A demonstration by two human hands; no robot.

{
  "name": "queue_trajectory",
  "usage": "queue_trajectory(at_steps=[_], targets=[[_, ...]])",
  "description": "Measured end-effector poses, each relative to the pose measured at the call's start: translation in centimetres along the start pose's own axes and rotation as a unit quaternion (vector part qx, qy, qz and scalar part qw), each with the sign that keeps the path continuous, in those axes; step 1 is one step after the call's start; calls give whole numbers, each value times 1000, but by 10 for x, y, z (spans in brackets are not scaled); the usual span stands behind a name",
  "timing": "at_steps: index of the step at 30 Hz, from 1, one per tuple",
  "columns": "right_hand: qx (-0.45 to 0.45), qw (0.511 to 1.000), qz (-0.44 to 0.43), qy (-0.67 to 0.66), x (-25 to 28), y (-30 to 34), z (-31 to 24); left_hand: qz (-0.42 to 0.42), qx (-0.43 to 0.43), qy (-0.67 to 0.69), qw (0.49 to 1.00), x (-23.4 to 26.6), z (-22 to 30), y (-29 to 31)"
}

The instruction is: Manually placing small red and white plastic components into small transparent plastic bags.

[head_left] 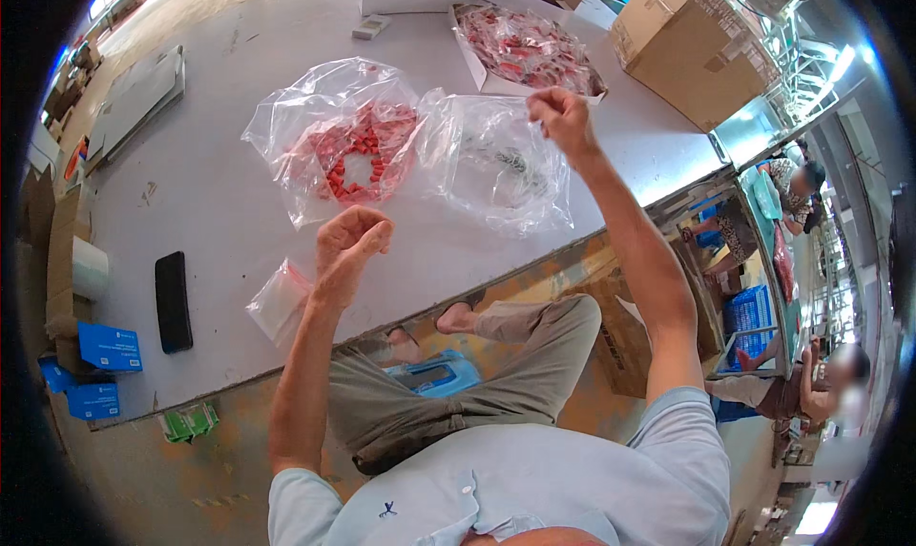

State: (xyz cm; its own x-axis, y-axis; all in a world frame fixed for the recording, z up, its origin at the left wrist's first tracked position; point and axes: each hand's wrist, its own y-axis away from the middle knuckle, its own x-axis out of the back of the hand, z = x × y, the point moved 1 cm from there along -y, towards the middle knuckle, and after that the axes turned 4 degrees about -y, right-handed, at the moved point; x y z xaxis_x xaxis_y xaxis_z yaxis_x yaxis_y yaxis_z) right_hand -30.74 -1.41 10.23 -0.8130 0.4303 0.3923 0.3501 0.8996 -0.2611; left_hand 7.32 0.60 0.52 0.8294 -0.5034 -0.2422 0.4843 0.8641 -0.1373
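My left hand (pixel 353 246) is raised over the table just in front of a clear plastic bag of small red pieces (pixel 367 150). Its fingers are curled closed; whatever is in them, if anything, is hidden. To the right, my right hand (pixel 565 122) is pinched shut above the far right edge of a second clear bag (pixel 458 179), which holds small clear or greyish pieces. I cannot make out anything in that pinch. A little stack of small clear bags (pixel 279 303) lies beside my left forearm, partly covered by it.
An open white box (pixel 530 45) of filled red packets stands beyond my right hand, with a large cardboard carton (pixel 692 45) to its right. A black phone (pixel 173 301) and blue boxes (pixel 108 347) lie at left. Other people (pixel 801 188) sit at the far right.
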Motion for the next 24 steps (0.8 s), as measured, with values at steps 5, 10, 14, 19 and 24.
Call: queue_trajectory(at_steps=[5, 10, 14, 19, 24], targets=[[20, 987, -158, -29, -63, 96, -57, -32, -135, -255, 957, -8, 9, 24], [9, 955, -294, -30, -111, 162, -81, -43, -305, -439, 844, -32, 34, 90], [90, 934, -344, -37, -177, 177, -81, 73, -340, -538, 768, 13, 38, 143], [56, 932, -352, -65, -247, 174, -84, 167, -278, -606, 727, 70, 42, 164], [-25, 919, -392, -36, -282, 161, -84, 169, -197, -626, 735, 82, 36, 162]])
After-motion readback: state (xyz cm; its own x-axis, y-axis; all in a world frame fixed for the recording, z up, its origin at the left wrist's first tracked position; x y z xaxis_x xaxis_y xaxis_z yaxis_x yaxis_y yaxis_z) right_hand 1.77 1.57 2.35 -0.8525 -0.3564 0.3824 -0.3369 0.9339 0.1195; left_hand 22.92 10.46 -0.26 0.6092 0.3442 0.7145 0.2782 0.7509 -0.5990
